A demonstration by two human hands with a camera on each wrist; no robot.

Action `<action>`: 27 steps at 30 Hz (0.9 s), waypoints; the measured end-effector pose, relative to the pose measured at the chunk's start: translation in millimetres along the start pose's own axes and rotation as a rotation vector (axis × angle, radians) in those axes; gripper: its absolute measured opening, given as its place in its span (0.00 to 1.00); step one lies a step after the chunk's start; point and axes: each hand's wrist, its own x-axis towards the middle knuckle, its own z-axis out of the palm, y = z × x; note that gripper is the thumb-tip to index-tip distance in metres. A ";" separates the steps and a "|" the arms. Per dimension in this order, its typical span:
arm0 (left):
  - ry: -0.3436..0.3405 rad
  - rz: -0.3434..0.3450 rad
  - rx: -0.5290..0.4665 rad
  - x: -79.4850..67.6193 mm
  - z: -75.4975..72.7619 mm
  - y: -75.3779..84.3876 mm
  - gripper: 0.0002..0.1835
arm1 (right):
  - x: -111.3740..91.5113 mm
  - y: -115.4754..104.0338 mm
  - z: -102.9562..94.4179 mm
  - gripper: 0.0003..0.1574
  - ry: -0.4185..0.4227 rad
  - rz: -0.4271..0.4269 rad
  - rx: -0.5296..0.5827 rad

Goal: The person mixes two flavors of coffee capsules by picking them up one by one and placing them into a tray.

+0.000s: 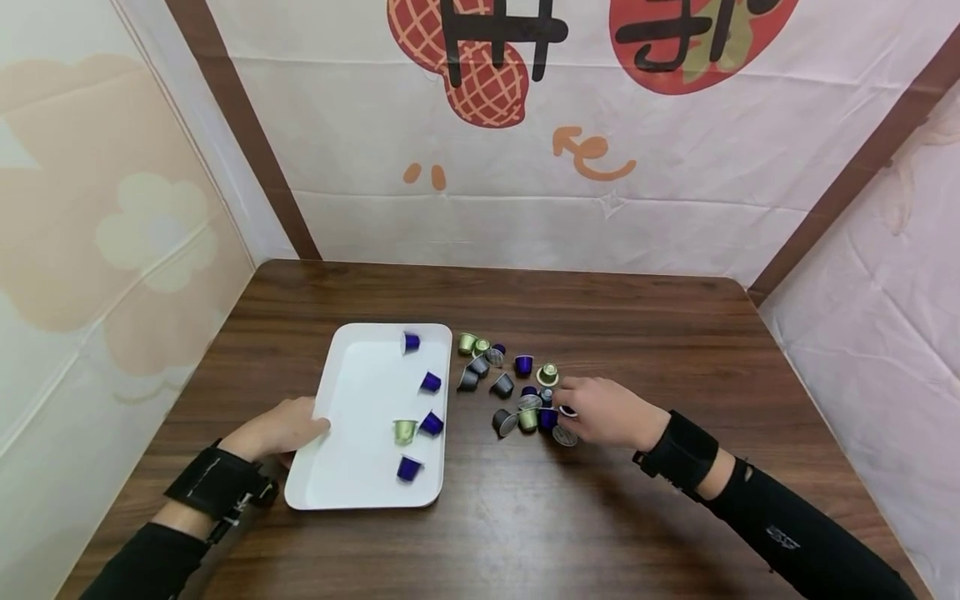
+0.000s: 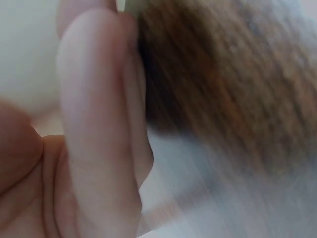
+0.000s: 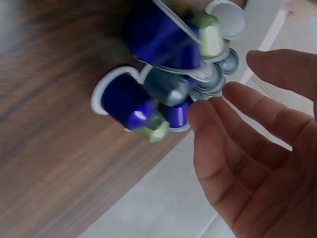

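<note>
My left hand (image 1: 288, 429) grips the left rim of a white tray (image 1: 352, 417), thumb on top; the other fingers are mostly hidden in the head view. On the tray lie several blue coffee capsules (image 1: 431, 382) and one green coffee capsule (image 1: 405, 432). To the tray's right, my right hand (image 1: 607, 412) reaches down over the right end of a loose pile of coffee capsules. In the right wrist view its thumb and fingers (image 3: 210, 148) are apart, close to blue, grey and green capsules, with none clearly held. Blurred fingers (image 2: 99, 109) fill much of the left wrist view.
The pile spreads over the brown wooden table (image 1: 600, 517), with dark grey capsules (image 1: 502, 385), a blue capsule (image 1: 523, 365) and a green capsule (image 1: 548, 374) among it. Some lie on their sides. A printed white cloth (image 1: 510, 225) hangs behind the table's far edge.
</note>
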 end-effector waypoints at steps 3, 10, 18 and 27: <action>0.006 -0.014 0.010 1.1 -0.3 0.6 0.21 | -6.5 0.7 6.8 0.08 0.006 -0.004 -0.046; 0.023 -0.024 0.021 -0.4 0.0 4.7 0.21 | -14.9 0.7 20.0 0.07 -0.007 -0.010 -0.032; 0.020 -0.029 0.002 1.3 3.1 3.8 0.22 | -18.7 1.1 29.7 0.09 -0.051 -0.028 -0.007; 0.010 -0.044 -0.011 0.2 2.2 5.1 0.22 | -16.5 -0.3 33.6 0.09 -0.095 -0.013 0.006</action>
